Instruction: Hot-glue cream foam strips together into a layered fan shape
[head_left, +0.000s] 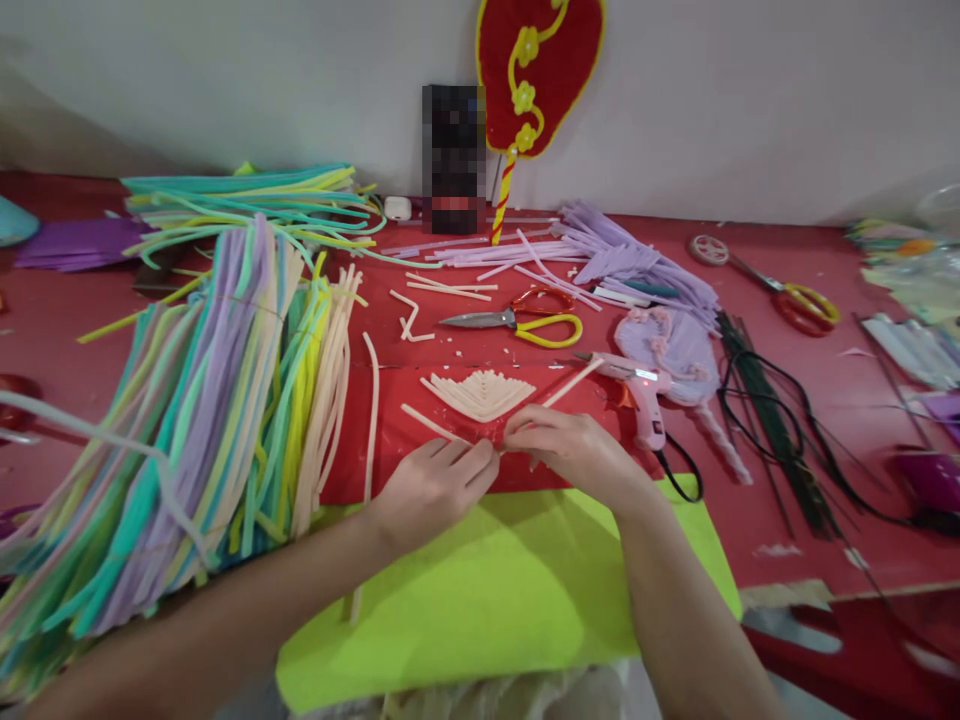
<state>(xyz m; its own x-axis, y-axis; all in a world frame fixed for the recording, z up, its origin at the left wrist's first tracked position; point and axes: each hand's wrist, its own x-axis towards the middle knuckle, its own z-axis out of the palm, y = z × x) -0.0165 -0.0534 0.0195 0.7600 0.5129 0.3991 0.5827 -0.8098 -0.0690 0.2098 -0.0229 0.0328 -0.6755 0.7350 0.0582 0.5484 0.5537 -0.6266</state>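
Note:
Both hands pinch one cream pipe cleaner [574, 383] near its middle, and its two ends slant upward and outward in a wide V. My left hand [439, 485] has its fingers closed on the left part, and my right hand [566, 450] grips the right part close beside it. The fingers hide the bend itself. Just beyond them lies a fan-shaped piece [484, 395] of nested, V-bent cream pipe cleaners. A straight cream pipe cleaner [371, 420] rests left of my left hand.
Scissors [510, 325] and a pink glue gun [641, 395] lie beyond the hands. Bundled coloured pipe cleaners [240, 400] fill the left side; lilac ones [622, 260] lie at the back. A lilac fan [667, 355], a red fan [540, 80] and a lime-green sheet [510, 590] are around.

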